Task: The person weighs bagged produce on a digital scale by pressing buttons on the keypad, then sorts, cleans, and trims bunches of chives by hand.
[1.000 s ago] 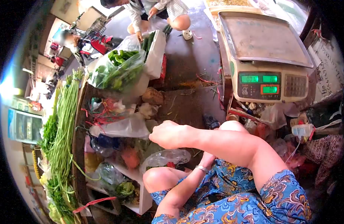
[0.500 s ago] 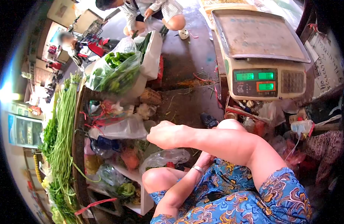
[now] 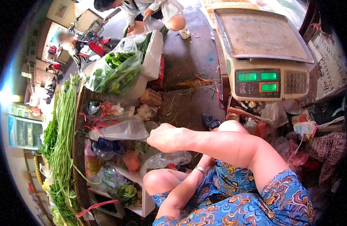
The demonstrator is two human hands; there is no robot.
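Observation:
My right hand [image 3: 164, 138] is curled closed at the end of a forearm stretched leftward across my lap. Its fingers are turned away, and I cannot tell whether anything is inside them. Right beside its knuckles ends a clear plastic bag [image 3: 120, 129] lying on the shelf. My left hand [image 3: 206, 162], with a silver bracelet [image 3: 200, 170] at the wrist, rests low by my blue patterned clothing [image 3: 233, 196]. The right forearm covers its fingers. Below my right hand lies another clear bag [image 3: 164, 162], near my knee.
A scale [image 3: 271, 81] with lit green displays stands at right. Long beans [image 3: 66, 139] line the left ledge. Bagged green peppers [image 3: 117, 73] sit by a white foam box [image 3: 152, 56]. Beyond it a person [image 3: 147, 13] crouches. A cut cabbage [image 3: 127, 191] lies lower left.
My right hand has shifted very slightly left; my left hand stays put. The crouching person's hands have moved, one back from the foam box and the other at a plastic bag.

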